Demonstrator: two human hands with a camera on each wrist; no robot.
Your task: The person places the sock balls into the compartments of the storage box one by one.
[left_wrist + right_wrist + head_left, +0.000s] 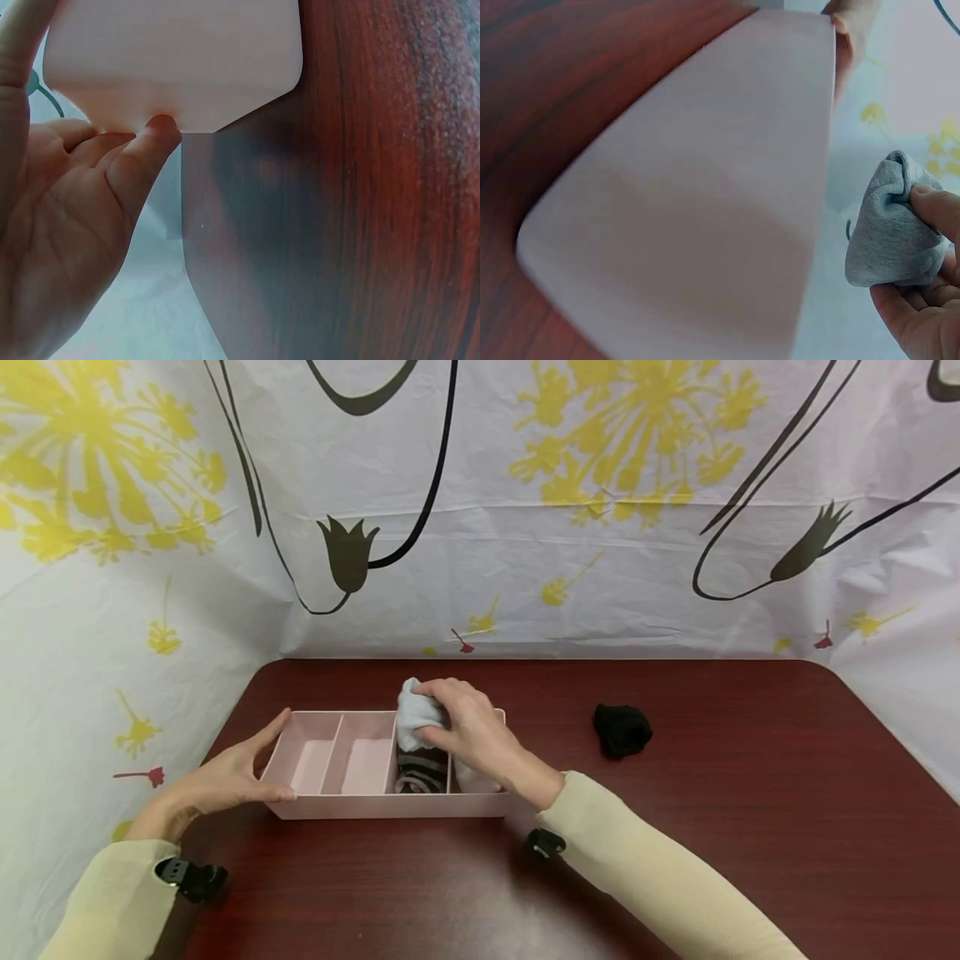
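A pale pink box (pixel 390 806) with several side-by-side compartments stands on the table. My left hand (pixel 221 777) grips its left end, thumb at the front rim and a finger at the back corner; in the left wrist view other fingers touch the end wall. Above the box, my right hand (pixel 476 731) pinches a light grey rolled sock (pixel 420 714) between thumb and fingers. Below it, a dark striped rolled sock (pixel 422 772) lies in the compartment right of the middle. The right-hand compartment is partly hidden by my right hand. The two left compartments hold nothing.
A black rolled sock (pixel 622 730) lies on the dark red wooden table (pixel 720 827), to the right of the box. A white cloth (pixel 480 577) with yellow and dark plant prints hangs behind the table and along both sides.
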